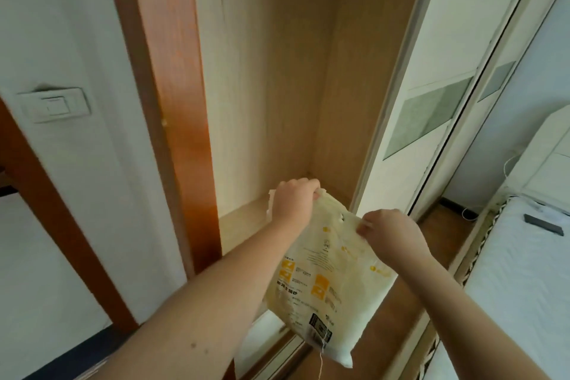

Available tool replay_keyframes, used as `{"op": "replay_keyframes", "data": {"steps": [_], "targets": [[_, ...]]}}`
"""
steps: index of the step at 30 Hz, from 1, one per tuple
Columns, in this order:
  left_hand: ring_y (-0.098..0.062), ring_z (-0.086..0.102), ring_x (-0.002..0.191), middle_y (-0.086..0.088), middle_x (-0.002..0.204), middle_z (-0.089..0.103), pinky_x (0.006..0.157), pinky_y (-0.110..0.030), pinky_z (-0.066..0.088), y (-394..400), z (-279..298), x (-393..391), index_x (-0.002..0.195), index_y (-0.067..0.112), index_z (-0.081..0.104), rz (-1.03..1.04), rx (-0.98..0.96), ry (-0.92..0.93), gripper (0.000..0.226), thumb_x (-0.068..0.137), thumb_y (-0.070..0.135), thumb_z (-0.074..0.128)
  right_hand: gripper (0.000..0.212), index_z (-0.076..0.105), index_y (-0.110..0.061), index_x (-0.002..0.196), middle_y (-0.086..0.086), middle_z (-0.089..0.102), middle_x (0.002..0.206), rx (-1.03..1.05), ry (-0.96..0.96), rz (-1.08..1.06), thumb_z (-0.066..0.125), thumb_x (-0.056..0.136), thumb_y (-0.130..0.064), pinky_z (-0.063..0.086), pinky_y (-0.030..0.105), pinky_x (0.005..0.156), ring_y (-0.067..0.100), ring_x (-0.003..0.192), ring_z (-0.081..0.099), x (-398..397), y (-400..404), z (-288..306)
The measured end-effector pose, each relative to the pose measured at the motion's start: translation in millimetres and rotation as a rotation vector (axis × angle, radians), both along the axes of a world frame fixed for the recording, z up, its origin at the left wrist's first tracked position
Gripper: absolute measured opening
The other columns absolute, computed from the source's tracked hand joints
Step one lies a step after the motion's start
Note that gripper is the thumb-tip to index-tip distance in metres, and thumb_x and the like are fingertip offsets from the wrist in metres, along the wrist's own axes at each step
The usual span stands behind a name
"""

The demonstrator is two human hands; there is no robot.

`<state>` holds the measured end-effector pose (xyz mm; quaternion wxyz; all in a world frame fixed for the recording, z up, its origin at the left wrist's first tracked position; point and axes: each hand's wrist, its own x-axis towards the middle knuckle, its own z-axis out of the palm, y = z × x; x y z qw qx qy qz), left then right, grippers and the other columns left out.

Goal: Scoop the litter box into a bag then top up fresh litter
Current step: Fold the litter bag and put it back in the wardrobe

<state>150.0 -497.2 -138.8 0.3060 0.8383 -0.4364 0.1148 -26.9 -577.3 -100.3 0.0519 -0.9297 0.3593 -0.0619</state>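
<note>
Cream-yellow plastic litter bag (324,281) hangs lengthwise below my two hands, before the open light-wood wardrobe (277,86). My left hand (293,201) grips its far top corner; my right hand (385,230) pinches the nearer edge.

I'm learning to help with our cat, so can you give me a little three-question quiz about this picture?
1. True or false: both hands hold the litter bag.
2. Where is the bag? A) lying on the bed B) held up in front of the open wardrobe C) on the floor
3. Fill in: the left hand grips the bag's ____ edge.

Key:
1. True. The right hand pinches the top too.
2. B. The wardrobe stands open behind it; the bed is off to the right.
3. Top.
</note>
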Motion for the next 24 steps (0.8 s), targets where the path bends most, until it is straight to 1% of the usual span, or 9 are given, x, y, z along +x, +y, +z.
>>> {"op": "replay_keyframes", "data": {"steps": [3, 6, 8, 10, 13, 16, 20, 22, 24], "targets": [[-0.022, 0.056, 0.072, 0.003, 0.075, 0.066, 0.067, -0.031, 0.026, -39, -18, 28, 0.077, 0.018, 0.064, 0.012, 0.011, 0.004, 0.015, 0.089, 0.011, 0.059, 0.023, 0.066, -0.025, 0.081, -0.005, 0.063, 0.076, 0.064, 0.034, 0.063, 0.048, 0.092, -0.035, 0.054, 0.031, 0.065, 0.014, 0.069, 0.060, 32, -37, -29], [-0.018, 0.046, 0.069, 0.008, 0.068, 0.051, 0.069, -0.031, 0.024, -68, -30, 56, 0.072, 0.023, 0.056, 0.035, 0.073, -0.039, 0.020, 0.090, 0.013, 0.058, 0.022, 0.065, -0.023, 0.084, -0.005, 0.058, 0.074, 0.170, 0.074, 0.121, 0.049, 0.093, -0.033, 0.048, 0.027, 0.065, 0.014, 0.069, 0.056, 64, -63, -47], [-0.016, 0.042, 0.072, 0.008, 0.070, 0.053, 0.074, -0.032, 0.026, -86, -32, 81, 0.073, 0.024, 0.052, 0.047, 0.122, -0.041, 0.021, 0.093, 0.020, 0.057, 0.021, 0.061, -0.021, 0.080, -0.004, 0.057, 0.073, 0.224, 0.060, 0.163, 0.051, 0.093, -0.033, 0.044, 0.027, 0.064, 0.016, 0.070, 0.056, 88, -78, -51], [-0.016, 0.044, 0.075, 0.006, 0.075, 0.058, 0.081, -0.034, 0.032, -102, -30, 110, 0.075, 0.024, 0.054, 0.056, 0.168, -0.032, 0.020, 0.094, 0.021, 0.056, 0.021, 0.057, -0.021, 0.075, -0.004, 0.056, 0.072, 0.261, 0.044, 0.205, 0.052, 0.093, -0.032, 0.042, 0.027, 0.061, 0.018, 0.072, 0.059, 114, -99, -54], [-0.021, 0.050, 0.074, 0.006, 0.072, 0.054, 0.080, -0.033, 0.036, -125, -26, 150, 0.075, 0.024, 0.054, 0.076, 0.256, -0.059, 0.020, 0.090, 0.013, 0.056, 0.020, 0.062, -0.017, 0.086, -0.003, 0.055, 0.075, 0.268, 0.053, 0.250, 0.054, 0.093, -0.034, 0.044, 0.029, 0.061, 0.021, 0.076, 0.062, 159, -132, -53], [-0.025, 0.058, 0.083, 0.000, 0.082, 0.064, 0.076, -0.032, 0.041, -143, -22, 193, 0.083, 0.021, 0.062, 0.083, 0.371, -0.073, 0.011, 0.087, 0.012, 0.057, 0.023, 0.063, -0.013, 0.091, -0.002, 0.055, 0.073, 0.251, 0.081, 0.253, 0.054, 0.095, -0.034, 0.043, 0.027, 0.057, 0.018, 0.070, 0.059, 202, -160, -56], [-0.026, 0.064, 0.093, -0.003, 0.100, 0.070, 0.085, -0.033, 0.046, -167, -22, 249, 0.098, 0.020, 0.065, 0.042, 0.579, -0.218, 0.014, 0.095, 0.017, 0.052, 0.020, 0.066, -0.010, 0.097, 0.000, 0.059, 0.077, 0.286, 0.144, 0.236, 0.048, 0.099, -0.020, 0.042, 0.023, 0.050, 0.015, 0.067, 0.058, 251, -184, -64], [-0.024, 0.064, 0.097, -0.001, 0.107, 0.070, 0.089, -0.033, 0.046, -178, -24, 274, 0.104, 0.022, 0.065, 0.001, 0.660, -0.266, 0.017, 0.095, 0.019, 0.051, 0.023, 0.067, -0.010, 0.102, 0.004, 0.065, 0.089, 0.287, 0.190, 0.282, 0.045, 0.100, -0.018, 0.049, 0.025, 0.056, 0.016, 0.074, 0.062, 271, -188, -70], [-0.020, 0.063, 0.104, 0.003, 0.114, 0.069, 0.094, -0.031, 0.042, -186, -26, 295, 0.111, 0.025, 0.065, -0.054, 0.750, -0.298, 0.020, 0.097, 0.021, 0.051, 0.027, 0.065, -0.009, 0.106, 0.007, 0.066, 0.098, 0.313, 0.193, 0.304, 0.043, 0.102, -0.022, 0.049, 0.026, 0.063, 0.017, 0.079, 0.062, 284, -189, -75]]}}
